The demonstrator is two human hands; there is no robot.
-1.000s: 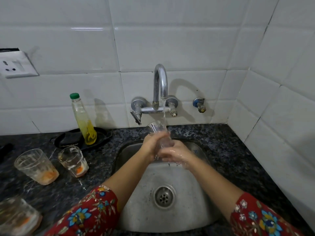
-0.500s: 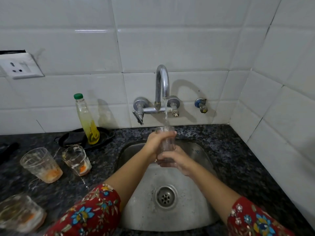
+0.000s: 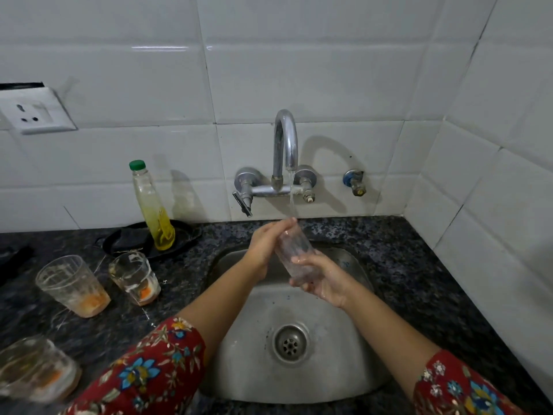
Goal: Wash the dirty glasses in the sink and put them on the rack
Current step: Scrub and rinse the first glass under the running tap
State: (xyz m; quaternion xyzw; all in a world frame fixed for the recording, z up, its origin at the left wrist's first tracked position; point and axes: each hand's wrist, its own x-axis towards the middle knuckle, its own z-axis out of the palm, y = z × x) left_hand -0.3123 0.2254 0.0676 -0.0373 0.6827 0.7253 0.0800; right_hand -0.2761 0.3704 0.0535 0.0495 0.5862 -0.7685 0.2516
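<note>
The person's left hand (image 3: 264,250) is gripping the upper part of a clear glass (image 3: 294,253), fingers curling round it. The right hand (image 3: 327,280) is cupping the lower end, fingers and thumb closing on it. The glass is tilting, its upper end leaning toward the wall, and is being held above the steel sink (image 3: 347,339), behind the drain (image 3: 291,342). Water (image 3: 291,199) is running from the chrome tap (image 3: 285,139) and is striking the top of the glass at the left fingertips. The glass is looking clean and transparent; how much water it is holding cannot be told.

On the dark speckled counter (image 3: 404,265), left of the sink, three dirty glasses are waiting. The tall tumbler (image 3: 71,286) is standing upright, carrying orange residue at its bottom and smears up its wall. The shorter glass (image 3: 134,277) just beside it is holding a little clear liquid and an orange scrap. The nearest glass (image 3: 33,369), at the lower left corner, is blurring; orange traces are showing inside.

Behind them a clear bottle (image 3: 152,211) with a green cap (image 3: 137,165) is standing on a black tray (image 3: 187,235), yellow liquid filling roughly its lower third. Any print on the bottle is too small to read.
</note>
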